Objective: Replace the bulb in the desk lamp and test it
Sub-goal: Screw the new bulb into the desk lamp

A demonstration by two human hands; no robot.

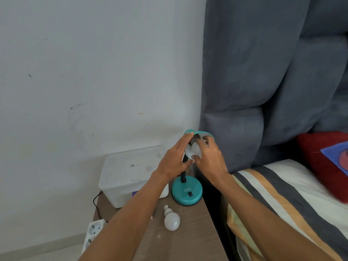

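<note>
Taking the teal desk lamp point(187, 193) as the landmark, the farthest thing to its left is a white power strip point(93, 231) low down beside the wooden bedside table point(188, 240), with a black cable point(96, 201) running up past the table's back corner; nearer the lamp, a frosted plastic storage box point(130, 172) sits on the table just left of the lamp's round base. In front of the base and a little to its left, a white bulb point(171, 219) lies on its side on the tabletop, screw cap pointing toward the lamp. Above the base, the left hand point(174, 161) cups the left side of the lamp shade point(204, 134), fingers spread along it in a loose hold. Inside the shade is a second white bulb point(195, 150), and the right hand point(211, 159) has its fingers and thumb closed around it. To the lamp's right stand a grey padded headboard point(263, 81), a striped bed point(282, 204) and a red pillow point(323, 155)
</note>
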